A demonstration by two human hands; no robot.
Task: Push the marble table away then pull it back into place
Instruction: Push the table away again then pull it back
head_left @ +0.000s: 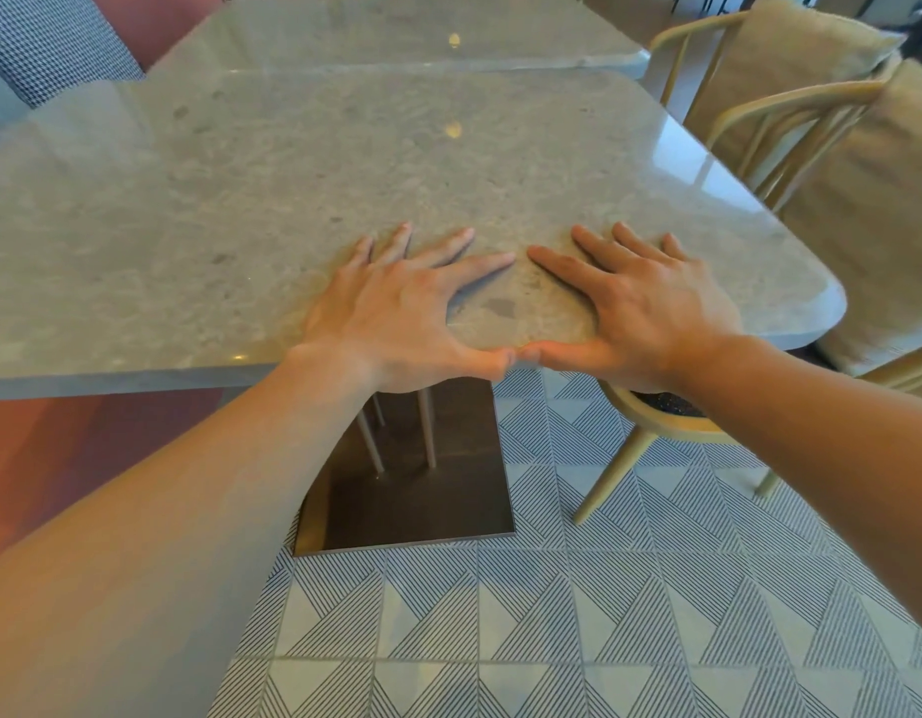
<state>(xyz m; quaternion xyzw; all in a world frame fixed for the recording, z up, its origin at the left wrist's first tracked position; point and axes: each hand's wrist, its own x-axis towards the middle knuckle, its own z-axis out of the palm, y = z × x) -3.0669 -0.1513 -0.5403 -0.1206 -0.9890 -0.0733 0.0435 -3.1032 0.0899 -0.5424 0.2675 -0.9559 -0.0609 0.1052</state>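
The grey marble table [293, 173] fills the upper half of the head view, its near edge running across the middle. My left hand [396, 303] lies flat on the top near that edge, fingers spread and straight, thumb at the rim. My right hand [645, 303] lies flat beside it, fingers spread, thumb along the rim. The two thumb tips touch at the table's edge. Under the top, thin metal legs stand on a dark square base plate [412, 505].
A second marble table [396, 33] butts against the far side. Two tan wooden chairs with cushions [837, 173] stand close at the right corner. A patterned sofa [49, 38] sits at the far left, with a reddish seat [60, 448] below the table. The floor is striped tile [603, 614].
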